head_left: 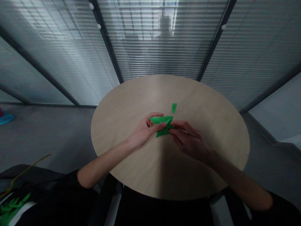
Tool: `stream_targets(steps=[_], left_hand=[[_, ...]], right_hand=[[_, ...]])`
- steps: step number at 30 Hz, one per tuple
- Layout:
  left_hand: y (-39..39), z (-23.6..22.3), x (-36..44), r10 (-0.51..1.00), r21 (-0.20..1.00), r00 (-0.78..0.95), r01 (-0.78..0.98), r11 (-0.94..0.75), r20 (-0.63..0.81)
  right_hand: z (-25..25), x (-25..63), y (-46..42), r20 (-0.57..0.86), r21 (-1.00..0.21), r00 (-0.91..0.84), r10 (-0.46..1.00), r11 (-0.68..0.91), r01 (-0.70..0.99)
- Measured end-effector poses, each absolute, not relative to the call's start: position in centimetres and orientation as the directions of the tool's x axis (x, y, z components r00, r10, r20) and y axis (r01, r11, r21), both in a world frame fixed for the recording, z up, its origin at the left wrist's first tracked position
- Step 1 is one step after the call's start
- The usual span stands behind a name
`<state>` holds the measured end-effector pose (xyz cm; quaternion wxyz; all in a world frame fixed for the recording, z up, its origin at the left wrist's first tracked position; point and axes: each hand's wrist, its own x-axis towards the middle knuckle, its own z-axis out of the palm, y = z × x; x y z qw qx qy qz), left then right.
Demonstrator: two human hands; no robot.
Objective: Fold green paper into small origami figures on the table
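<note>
The left hand point(145, 130), fingers curled, pinches one corner of a folded green paper triangle point(161, 125) over the round pale-wood desk point(131, 103). The half-closed right hand point(189, 139) grips its other side. A small green paper scrap point(174, 107) lies just beyond on the desk. The forearms point(105, 160) angle inward.

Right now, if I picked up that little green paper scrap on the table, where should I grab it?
Pinch the green paper scrap across its long sides, coming from the far side of the round table. It is slim, and the folded green paper, left hand and right hand crowd the near side.
</note>
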<state>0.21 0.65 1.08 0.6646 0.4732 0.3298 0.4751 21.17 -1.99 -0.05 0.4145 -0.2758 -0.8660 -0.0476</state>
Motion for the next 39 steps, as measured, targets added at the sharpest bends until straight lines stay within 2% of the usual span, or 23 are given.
stream_targets(steps=[3, 5, 7, 9, 11, 14, 17, 22, 31, 36, 39], left_hand=[[0.6, 1.2, 0.2, 0.943, 0.929, 0.334, -0.344, 0.137, -0.015], [0.5, 1.3, 0.1, 0.938, 0.920, 0.344, -0.357, 0.161, -0.031], [0.5, 1.3, 0.1, 0.933, 0.913, 0.358, -0.366, 0.177, -0.038], [0.5, 1.3, 0.1, 0.926, 0.908, 0.377, -0.376, 0.182, -0.030], [0.5, 1.3, 0.1, 0.915, 0.908, 0.403, -0.378, 0.181, -0.015], [0.5, 1.1, 0.1, 0.900, 0.927, 0.436, -0.344, 0.151, 0.015], [0.4, 0.9, 0.3, 0.895, 0.957, 0.438, -0.286, 0.049, 0.085], [0.2, 0.6, 0.5, 0.912, 0.977, 0.374, -0.185, -0.105, 0.169], [-0.1, 0.4, 0.6, 0.934, 0.980, 0.296, -0.055, -0.190, 0.198], [0.0, 0.5, 0.5, 0.941, 0.977, 0.271, 0.000, -0.212, 0.205], [0.0, 0.5, 0.5, 0.936, 0.980, 0.291, -0.033, -0.196, 0.197]], right_hand=[[0.2, 20.9, -2.1, 0.748, -0.359, -0.420, 0.514, 0.846, 0.395], [0.2, 20.7, -2.1, 0.701, -0.590, -0.282, 0.655, 0.755, 0.286], [0.1, 20.5, -1.8, 0.500, -0.854, -0.103, 0.860, 0.509, 0.106], [0.2, 20.4, -1.5, 0.262, -0.965, -0.138, 0.955, 0.259, -0.040], [0.3, 20.4, -1.3, 0.096, -0.993, -0.288, 0.953, 0.070, -0.097], [0.7, 20.4, -1.2, 0.038, -0.991, -0.432, 0.901, -0.022, -0.133], [0.7, 20.3, -1.4, 0.062, -0.989, -0.418, 0.907, 0.000, -0.147], [0.1, 20.1, -1.3, 0.109, -0.992, -0.291, 0.951, 0.086, -0.091], [-0.2, 20.0, -1.5, 0.178, -0.977, -0.203, 0.963, 0.199, 0.083], [-0.6, 20.0, -1.3, 0.192, -0.977, -0.199, 0.961, 0.206, 0.055], [-0.6, 19.9, -1.2, 0.205, -0.975, -0.173, 0.963, 0.215, 0.045]])
